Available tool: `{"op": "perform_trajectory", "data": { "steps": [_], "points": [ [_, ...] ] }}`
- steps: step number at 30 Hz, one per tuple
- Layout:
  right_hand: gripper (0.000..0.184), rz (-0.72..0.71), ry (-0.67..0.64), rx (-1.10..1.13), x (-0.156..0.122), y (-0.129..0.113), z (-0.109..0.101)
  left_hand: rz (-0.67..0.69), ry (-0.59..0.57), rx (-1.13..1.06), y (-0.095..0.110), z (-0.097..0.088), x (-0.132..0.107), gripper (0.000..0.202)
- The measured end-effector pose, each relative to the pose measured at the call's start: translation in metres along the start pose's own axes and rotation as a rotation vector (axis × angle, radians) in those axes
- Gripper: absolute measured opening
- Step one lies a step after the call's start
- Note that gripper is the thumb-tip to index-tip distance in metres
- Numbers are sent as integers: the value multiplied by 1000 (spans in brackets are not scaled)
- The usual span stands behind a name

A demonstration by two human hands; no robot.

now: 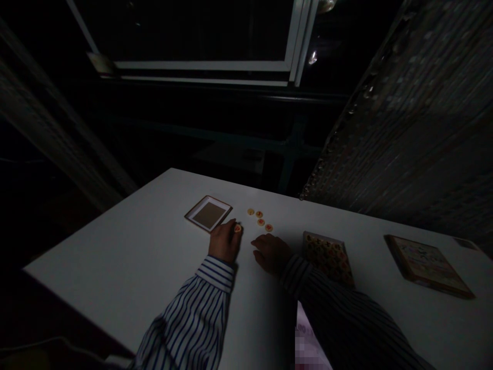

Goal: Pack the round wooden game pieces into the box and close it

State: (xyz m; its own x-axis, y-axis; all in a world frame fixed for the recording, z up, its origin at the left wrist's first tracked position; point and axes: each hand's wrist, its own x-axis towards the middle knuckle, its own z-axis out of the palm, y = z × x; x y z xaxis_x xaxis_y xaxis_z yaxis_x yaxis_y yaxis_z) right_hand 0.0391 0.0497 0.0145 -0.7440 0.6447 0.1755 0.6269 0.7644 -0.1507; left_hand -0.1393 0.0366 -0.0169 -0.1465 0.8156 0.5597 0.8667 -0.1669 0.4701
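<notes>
White table [127, 257], dim room [215, 110]

A pale round disc [238, 228], red-marked, is in the left hand [225, 240]; four similar discs [261, 222] lie flat on the table [115, 257].

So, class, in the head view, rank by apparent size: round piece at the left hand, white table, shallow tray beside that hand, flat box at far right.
1. White table
2. Flat box
3. Shallow tray
4. Round piece
</notes>
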Motion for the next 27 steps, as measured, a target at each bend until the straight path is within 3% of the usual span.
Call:
{"op": "perform_trajectory", "data": {
  "steps": [9, 20, 27],
  "points": [
    [28, 7, -50, -13, 0, -1, -3, 28, 86, -63, 11, -8, 0, 38],
    [31, 72, -82, -40, -5, -8, -30, 57, 181, -85, 18, -13, -1, 37],
    [30, 54, -58, -59, -21, -15, -41, 75, 140, -87, 25, -17, -3, 37]
  ]
}}
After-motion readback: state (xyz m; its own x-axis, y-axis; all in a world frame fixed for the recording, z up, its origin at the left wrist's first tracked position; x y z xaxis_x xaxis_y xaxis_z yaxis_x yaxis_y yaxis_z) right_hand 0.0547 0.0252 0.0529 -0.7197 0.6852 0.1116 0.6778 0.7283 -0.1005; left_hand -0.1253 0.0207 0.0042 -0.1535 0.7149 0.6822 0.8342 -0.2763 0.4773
